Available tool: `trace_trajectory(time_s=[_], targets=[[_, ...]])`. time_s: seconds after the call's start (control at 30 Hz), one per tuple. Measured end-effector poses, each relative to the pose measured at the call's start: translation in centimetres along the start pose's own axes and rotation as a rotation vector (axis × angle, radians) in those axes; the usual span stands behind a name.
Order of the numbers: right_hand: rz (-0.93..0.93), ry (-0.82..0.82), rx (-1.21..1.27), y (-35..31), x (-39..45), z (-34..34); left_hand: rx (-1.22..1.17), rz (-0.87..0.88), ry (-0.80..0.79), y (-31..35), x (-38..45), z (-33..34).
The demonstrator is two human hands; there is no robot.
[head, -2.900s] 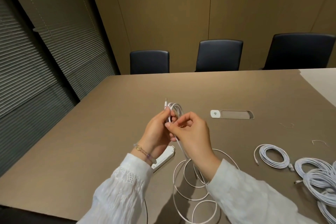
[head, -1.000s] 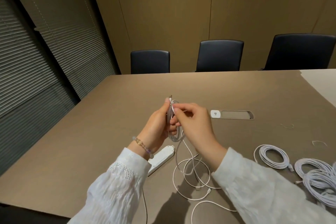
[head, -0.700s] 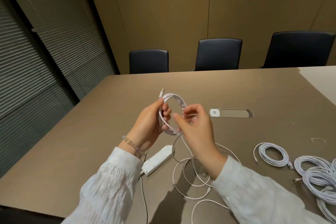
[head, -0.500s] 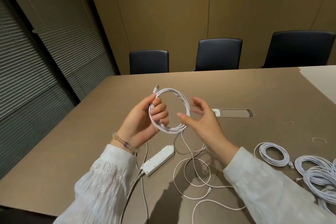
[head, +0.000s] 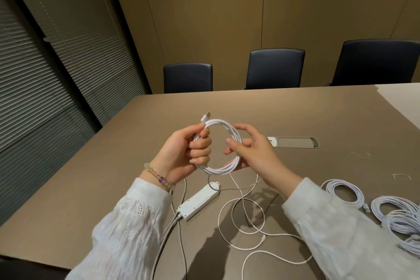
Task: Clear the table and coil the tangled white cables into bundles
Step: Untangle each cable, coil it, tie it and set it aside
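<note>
A person's left hand (head: 181,150) is gripping a white cable coil (head: 218,145) above the counter (head: 295,116), while the right hand (head: 247,150) is pinching its right side. The loose tail (head: 245,218) is trailing toward the near edge; it looks likely to snag on the power strip (head: 200,202) and pull loops free.

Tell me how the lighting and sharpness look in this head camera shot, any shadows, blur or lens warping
Head view: dim, warm room light; the left hand and right hand on the white cable coil are sharp, without motion blur; soft shadows of the arms fall on the table toward the camera; wide-angle warping tilts the window blinds and wall panels inward.
</note>
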State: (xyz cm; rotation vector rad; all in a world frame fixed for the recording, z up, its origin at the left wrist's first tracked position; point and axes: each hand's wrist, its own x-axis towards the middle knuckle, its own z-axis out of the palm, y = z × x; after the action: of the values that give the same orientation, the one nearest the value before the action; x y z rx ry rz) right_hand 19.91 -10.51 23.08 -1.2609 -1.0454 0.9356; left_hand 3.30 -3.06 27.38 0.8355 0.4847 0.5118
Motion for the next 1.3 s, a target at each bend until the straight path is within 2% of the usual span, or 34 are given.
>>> trace_trajectory(time_s=[0.07, 0.13, 0.23, 0.3, 0.37, 0.47, 0.67, 0.73, 0.83, 0.93, 1.07, 1.13, 1.2, 1.3], targets=[[-0.122, 0.047, -0.144, 0.3, 0.2, 0.0, 0.046, -0.006, 0.031, -0.1, 0.1, 0.2], [-0.136, 0.046, -0.104, 0.5, 0.5, 0.0, 0.071, -0.004, 0.055, -0.1, 0.1, 0.3], [-0.058, -0.026, 0.111, 0.3, 0.6, 0.1, -0.005, 0.031, 0.041, 0.2, -0.1, -0.1], [0.058, -0.091, 0.266, 1.2, 0.7, 0.2, -0.08, 0.07, 0.017, 0.7, -0.1, -0.2], [0.151, -0.133, 0.288, 3.1, 0.8, 0.6, -0.123, 0.096, 0.005, 1.4, -0.2, -0.2], [0.133, -0.188, -0.075, 6.8, 1.3, 1.8, -0.132, 0.117, -0.012, 2.5, -0.7, 0.3], [0.078, -0.402, -0.831, 11.9, 3.4, 3.2, -0.121, 0.13, -0.053, 3.9, -2.4, 0.9], [0.128, -0.455, -0.939, 12.4, 3.6, 2.7, -0.113, 0.144, -0.041, 4.3, -3.3, 0.6], [0.228, -0.515, -0.75, 12.6, 3.4, 1.0, -0.104, 0.155, -0.034, 4.7, -4.4, -0.3], [0.278, -0.382, -0.548, 10.8, 3.4, 0.3, -0.109, 0.133, -0.016, 4.7, -5.1, -1.6], [0.368, -0.239, -0.111, 6.4, 4.0, 1.0, -0.163, 0.012, -0.191, 4.0, -5.0, -3.2], [0.308, -0.238, 0.018, 4.0, 3.9, 1.1, -0.153, -0.016, -0.231, 3.5, -4.7, -3.5], [0.204, -0.232, -0.023, 2.2, 3.4, 1.5, -0.141, -0.023, -0.241, 3.0, -4.3, -3.4], [0.158, -0.225, 0.031, 0.7, 2.6, 2.3, -0.053, -0.001, -0.174, 2.0, -3.6, -2.5]])
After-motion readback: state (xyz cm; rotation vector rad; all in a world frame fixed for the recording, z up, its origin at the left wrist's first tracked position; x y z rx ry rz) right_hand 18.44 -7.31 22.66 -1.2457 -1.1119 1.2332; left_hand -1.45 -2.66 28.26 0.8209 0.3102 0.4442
